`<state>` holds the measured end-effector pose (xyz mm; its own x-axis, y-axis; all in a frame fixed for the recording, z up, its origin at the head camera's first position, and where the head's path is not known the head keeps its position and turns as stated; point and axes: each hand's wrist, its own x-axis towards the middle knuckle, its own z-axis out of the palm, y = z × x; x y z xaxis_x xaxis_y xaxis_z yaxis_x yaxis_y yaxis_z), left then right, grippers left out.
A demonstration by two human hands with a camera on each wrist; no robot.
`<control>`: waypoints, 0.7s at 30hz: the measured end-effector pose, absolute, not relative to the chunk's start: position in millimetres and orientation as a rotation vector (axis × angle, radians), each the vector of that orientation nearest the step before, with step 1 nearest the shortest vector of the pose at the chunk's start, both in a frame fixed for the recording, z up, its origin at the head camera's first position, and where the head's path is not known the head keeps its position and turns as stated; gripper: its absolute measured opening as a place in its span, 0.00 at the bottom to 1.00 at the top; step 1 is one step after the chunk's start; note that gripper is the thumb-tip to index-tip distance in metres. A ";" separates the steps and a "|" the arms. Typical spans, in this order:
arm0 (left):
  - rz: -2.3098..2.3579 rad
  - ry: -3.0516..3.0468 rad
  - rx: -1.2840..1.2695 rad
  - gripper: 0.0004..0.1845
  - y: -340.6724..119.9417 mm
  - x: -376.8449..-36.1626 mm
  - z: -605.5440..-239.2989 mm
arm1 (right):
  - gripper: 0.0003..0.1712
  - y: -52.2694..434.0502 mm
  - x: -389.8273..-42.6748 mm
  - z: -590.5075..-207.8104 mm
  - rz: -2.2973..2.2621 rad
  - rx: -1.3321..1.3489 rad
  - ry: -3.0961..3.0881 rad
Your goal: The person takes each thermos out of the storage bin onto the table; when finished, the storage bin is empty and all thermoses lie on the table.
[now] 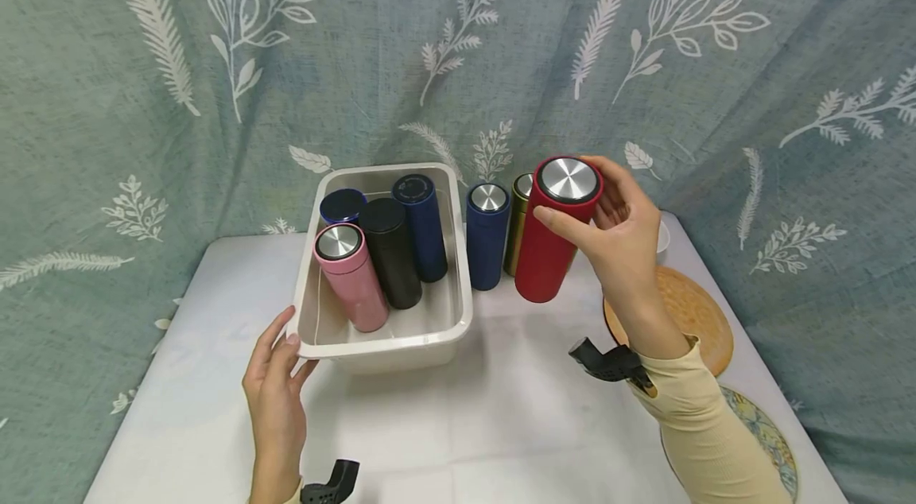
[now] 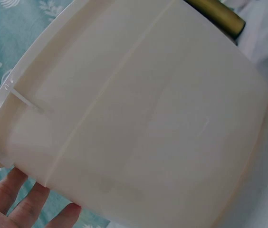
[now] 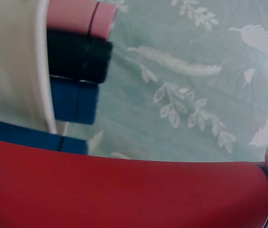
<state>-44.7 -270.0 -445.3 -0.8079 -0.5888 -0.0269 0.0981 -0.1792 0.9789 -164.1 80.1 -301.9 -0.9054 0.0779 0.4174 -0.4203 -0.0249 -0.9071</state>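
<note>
White cloth covers the bench (image 1: 501, 424), on which the left hand (image 1: 275, 389) is laid against the near left corner of a cream plastic tub (image 1: 401, 341), its fingers (image 2: 24, 202) straight and touching the rim. Within the tub a pink flask (image 1: 351, 277), a black flask (image 1: 390, 250) and two dark blue flasks are stood. Just right of the tub, a red flask (image 1: 554, 234) is gripped near its steel cap by the curled fingers of the right hand (image 1: 622, 238), beside a blue flask (image 1: 487, 234) and a gold flask (image 1: 518, 222).
</note>
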 end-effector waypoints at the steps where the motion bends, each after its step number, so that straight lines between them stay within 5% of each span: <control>1: -2.034 -1.638 0.563 0.21 -270.1 -44.8 -445.2 | 0.34 81.3 -164.9 -304.2 1.994 0.348 -1.917; 21: -2.046 -1.636 0.560 0.21 -270.3 -43.9 -444.8 | 0.33 111.1 -179.0 -356.3 1.971 0.014 -1.969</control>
